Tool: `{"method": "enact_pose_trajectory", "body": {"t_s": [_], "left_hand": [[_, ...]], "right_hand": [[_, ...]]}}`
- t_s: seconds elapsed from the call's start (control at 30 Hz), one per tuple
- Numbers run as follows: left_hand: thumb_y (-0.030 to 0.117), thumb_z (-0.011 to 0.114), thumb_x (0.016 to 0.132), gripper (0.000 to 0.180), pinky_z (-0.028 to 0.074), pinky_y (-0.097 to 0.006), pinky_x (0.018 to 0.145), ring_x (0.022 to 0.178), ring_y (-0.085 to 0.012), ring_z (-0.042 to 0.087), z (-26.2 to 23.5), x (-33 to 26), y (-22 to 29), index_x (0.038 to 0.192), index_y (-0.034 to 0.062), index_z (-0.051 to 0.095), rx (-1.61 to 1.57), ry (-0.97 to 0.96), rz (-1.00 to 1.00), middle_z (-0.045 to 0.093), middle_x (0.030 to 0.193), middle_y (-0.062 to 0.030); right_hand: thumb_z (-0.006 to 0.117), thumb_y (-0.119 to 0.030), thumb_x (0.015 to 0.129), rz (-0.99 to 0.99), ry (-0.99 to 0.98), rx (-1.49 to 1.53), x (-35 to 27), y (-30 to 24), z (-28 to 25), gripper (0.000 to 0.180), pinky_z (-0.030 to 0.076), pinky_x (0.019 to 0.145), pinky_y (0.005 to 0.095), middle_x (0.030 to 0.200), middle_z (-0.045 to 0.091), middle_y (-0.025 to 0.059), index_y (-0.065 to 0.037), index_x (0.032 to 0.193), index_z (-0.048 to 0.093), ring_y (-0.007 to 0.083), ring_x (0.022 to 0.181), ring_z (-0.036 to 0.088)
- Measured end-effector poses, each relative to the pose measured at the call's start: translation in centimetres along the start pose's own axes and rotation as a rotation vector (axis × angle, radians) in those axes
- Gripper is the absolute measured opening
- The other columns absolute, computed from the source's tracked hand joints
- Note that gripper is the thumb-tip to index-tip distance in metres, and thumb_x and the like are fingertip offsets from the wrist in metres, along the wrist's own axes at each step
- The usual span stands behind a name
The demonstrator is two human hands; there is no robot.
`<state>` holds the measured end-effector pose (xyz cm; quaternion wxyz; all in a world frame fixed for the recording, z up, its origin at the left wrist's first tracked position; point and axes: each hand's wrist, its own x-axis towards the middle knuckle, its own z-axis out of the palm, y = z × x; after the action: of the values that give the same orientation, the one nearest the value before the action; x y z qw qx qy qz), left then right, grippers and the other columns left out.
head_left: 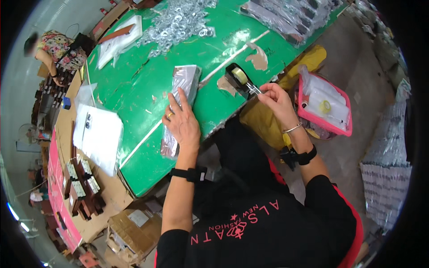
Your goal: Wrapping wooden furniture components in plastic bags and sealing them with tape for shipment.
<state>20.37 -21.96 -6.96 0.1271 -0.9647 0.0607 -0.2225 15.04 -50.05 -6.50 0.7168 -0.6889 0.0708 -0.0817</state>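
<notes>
My left hand (182, 123) lies with spread fingers on a long, narrow package (187, 77) wrapped in clear plastic, pressing it against the green tabletop (134, 87). At the near edge of the table stands a black tape dispenser (231, 70) with a yellowish roll of tape (240, 76). My right hand (278, 105) is just right of the dispenser, thumb and fingers pinched on the end of a clear tape strip (253, 89) at its front. The package's middle is hidden under my left hand.
Plastic packets with metal rings (178, 22) are heaped at the back. Wrapped packages (286, 20) lie far right. A pink basket (346, 118) stands right of the table. White plastic sheets (98, 138) and dark brown pieces (85, 192) lie left. Another person (62, 49) works far left.
</notes>
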Motion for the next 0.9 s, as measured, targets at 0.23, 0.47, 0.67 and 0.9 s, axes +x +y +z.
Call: {"method": "enact_pose_trajectory", "body": {"t_s": [0.23, 0.47, 0.67, 0.9], "left_hand": [[0.022, 0.055, 0.095, 0.059, 0.042, -0.047, 0.094, 0.112, -0.0340, 0.058, -0.5, 0.1, -0.1, 0.152, 0.0162, 0.038, -0.082, -0.032, -0.031, 0.043, 0.150, -0.0187], [0.022, 0.056, 0.095, 0.059, 0.040, -0.046, 0.094, 0.112, -0.0322, 0.056, -0.1, 0.4, 0.1, 0.151, 0.0181, 0.039, -0.109, -0.033, -0.067, 0.044, 0.149, -0.0171], [0.022, 0.056, 0.093, 0.059, 0.039, -0.047, 0.093, 0.109, -0.0323, 0.056, -0.7, 0.0, 0.1, 0.150, 0.0186, 0.041, -0.147, 0.031, -0.076, 0.047, 0.147, -0.0162], [0.019, 0.058, 0.090, 0.063, 0.038, -0.048, 0.096, 0.110, -0.0345, 0.055, -0.7, -0.6, -0.1, 0.151, 0.0151, 0.040, -0.201, -0.010, -0.043, 0.046, 0.146, -0.0180]], "right_hand": [[0.068, -0.012, 0.093, 0.027, -0.042, 0.106, -0.2, 2.8, -0.1, 0.015, 0.043, 0.071, 0.0186, 0.087, 0.061, -0.0050, -0.003, 0.105, 0.063, 0.0023, 0.079, 0.054], [0.068, -0.011, 0.093, -0.054, 0.013, -0.129, 1.8, 3.7, 0.0, 0.009, 0.043, 0.066, 0.0196, 0.079, 0.061, -0.0048, -0.003, 0.094, 0.065, 0.0027, 0.072, 0.053], [0.072, -0.013, 0.088, -0.115, -0.001, -0.266, 1.6, 4.6, -1.5, 0.014, 0.043, 0.060, 0.0239, 0.070, 0.059, -0.0029, -0.002, 0.084, 0.064, 0.0045, 0.067, 0.053], [0.070, -0.010, 0.091, -0.111, -0.267, -0.160, -1.8, 0.4, 3.2, 0.010, 0.044, 0.065, 0.0216, 0.074, 0.057, -0.0047, -0.004, 0.089, 0.062, 0.0036, 0.071, 0.052]]}}
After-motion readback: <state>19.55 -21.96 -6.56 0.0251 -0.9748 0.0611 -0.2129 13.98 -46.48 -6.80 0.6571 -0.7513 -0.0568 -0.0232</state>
